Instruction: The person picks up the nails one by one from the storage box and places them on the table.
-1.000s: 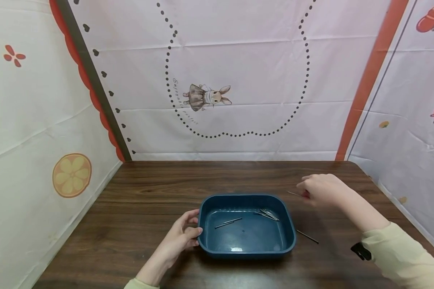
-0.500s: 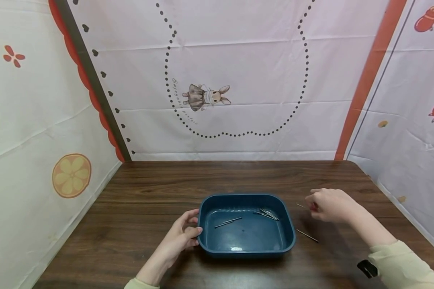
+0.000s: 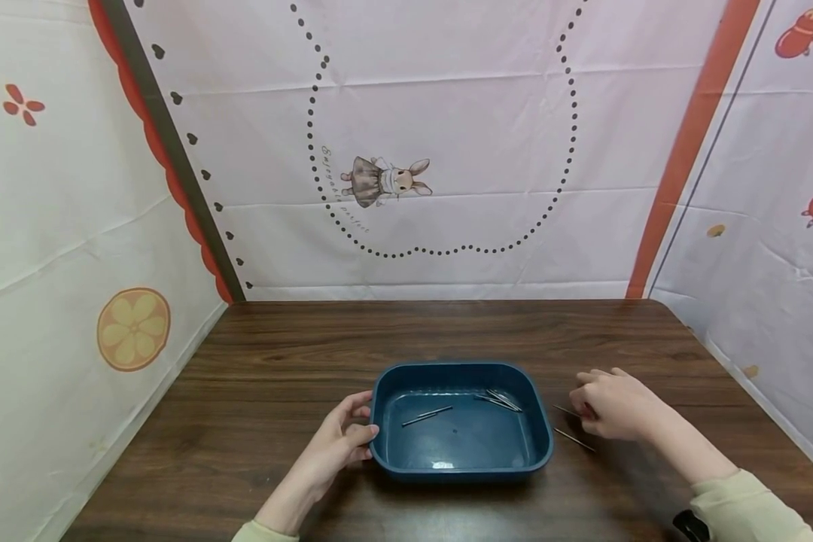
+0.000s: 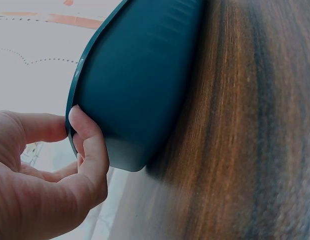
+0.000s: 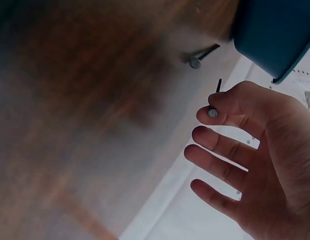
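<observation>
Nails: one pinched in right hand (image 3: 613, 410); one (image 3: 574, 439) on table; several in tray (image 3: 462, 467); left hand (image 3: 342, 444) grips rim.

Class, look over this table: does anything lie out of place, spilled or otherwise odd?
One nail lies loose on the table, right of the blue tray, while several nails lie inside the tray. The right hand pinches another nail beside it. The left hand holds the tray's left rim. Nothing looks damaged.
</observation>
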